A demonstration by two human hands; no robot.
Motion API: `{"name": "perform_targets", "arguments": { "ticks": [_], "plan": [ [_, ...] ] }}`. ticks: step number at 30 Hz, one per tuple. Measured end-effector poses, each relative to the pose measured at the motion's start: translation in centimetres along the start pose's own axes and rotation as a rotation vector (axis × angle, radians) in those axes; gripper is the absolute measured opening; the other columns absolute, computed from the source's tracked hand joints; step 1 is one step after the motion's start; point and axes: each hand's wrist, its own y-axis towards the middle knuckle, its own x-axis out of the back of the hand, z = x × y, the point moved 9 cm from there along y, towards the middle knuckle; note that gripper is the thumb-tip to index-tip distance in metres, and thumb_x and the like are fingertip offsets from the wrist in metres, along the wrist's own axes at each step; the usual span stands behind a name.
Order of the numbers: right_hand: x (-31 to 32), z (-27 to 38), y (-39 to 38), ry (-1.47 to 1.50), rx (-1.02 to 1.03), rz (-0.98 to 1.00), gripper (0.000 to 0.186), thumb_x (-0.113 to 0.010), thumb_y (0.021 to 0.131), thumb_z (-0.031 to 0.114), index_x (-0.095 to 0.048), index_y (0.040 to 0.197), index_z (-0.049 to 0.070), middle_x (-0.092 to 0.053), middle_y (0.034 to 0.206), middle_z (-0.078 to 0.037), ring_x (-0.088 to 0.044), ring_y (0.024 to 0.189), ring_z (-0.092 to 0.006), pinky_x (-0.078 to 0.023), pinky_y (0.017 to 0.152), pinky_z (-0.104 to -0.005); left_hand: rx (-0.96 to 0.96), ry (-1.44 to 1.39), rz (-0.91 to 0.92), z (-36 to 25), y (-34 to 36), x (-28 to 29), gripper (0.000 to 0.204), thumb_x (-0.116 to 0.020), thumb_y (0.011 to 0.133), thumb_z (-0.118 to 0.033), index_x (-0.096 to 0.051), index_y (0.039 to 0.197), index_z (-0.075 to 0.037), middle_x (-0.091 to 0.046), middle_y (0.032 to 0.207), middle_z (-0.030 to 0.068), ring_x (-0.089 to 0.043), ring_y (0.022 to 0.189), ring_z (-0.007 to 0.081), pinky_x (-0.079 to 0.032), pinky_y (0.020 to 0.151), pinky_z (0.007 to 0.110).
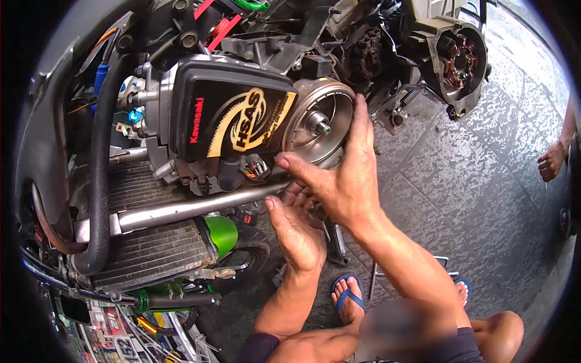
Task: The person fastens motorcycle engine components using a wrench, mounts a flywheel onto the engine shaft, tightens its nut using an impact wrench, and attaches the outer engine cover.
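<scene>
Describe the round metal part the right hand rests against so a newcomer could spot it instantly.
Start at the black engine cover with gold lettering. At its right edge sits the flywheel, a silvery drum under the right hand. Unlike the cover, it is round, bare metal, with a shaft stub at its centre.

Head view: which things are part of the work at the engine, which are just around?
In hand:
- right hand against the round metal flywheel
- left hand just below it, open
- black engine cover beside the flywheel

Just around:
- removed side cover with coils
- radiator
- black hose
- another person's hand
</scene>
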Motion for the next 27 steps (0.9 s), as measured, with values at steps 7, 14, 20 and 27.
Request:
{"name": "perform_targets", "arguments": {
  "ticks": [7,14,20,27],
  "plan": [
    [0.9,2.6,1.6,-0.261,0.456,0.201,0.128,-0.093,0.055,0.024,-0.015,0.154,0.000,-0.032,0.147,-0.030,-0.041,0.131,-0.0485,-0.040,0.109,-0.0478,0.096,-0.059,0.143,1.5,0.1,-0.9,0.081,-0.030,0.096,-0.070,-0.048,0.134,0.000,-0.059,0.121,0.0157,-0.060,0.109,0.0260,-0.049,0.093,0.042],
    [0.6,3.7,1.1,-0.330,0.441,0.148,0.126,-0.092,0.057,0.028,-0.015,0.152,-0.004,-0.034,0.145,-0.031,-0.041,0.131,-0.0485,-0.037,0.110,-0.0505,0.239,-0.428,0.338,0.8,1.9,-6.7,0.088,-0.035,0.093,-0.074,-0.040,0.144,-0.002,-0.045,0.146,0.0147,-0.041,0.136,0.0290,-0.031,0.113,0.045],
    [0.8,3.9,1.3,-0.396,0.414,0.199,0.118,-0.090,0.063,0.029,-0.019,0.150,-0.007,-0.037,0.144,-0.032,-0.041,0.131,-0.0478,-0.036,0.110,-0.0509,0.217,-0.478,0.296,-1.2,3.0,-8.3,0.074,-0.048,0.092,-0.067,-0.041,0.145,-0.017,-0.046,0.146,0.0080,-0.045,0.133,0.0261,-0.034,0.114,0.043],
    [1.5,4.5,1.3,-0.502,0.200,0.301,0.032,-0.066,0.091,0.024,-0.056,0.105,-0.002,-0.059,0.100,-0.023,-0.062,0.091,-0.0414,-0.051,0.076,-0.0482,0.258,-0.551,0.235,-0.4,3.2,-8.0,0.068,-0.053,0.091,-0.064,-0.045,0.141,-0.018,-0.054,0.134,0.0038,-0.050,0.125,0.0199,-0.038,0.111,0.038]
  ]
}}
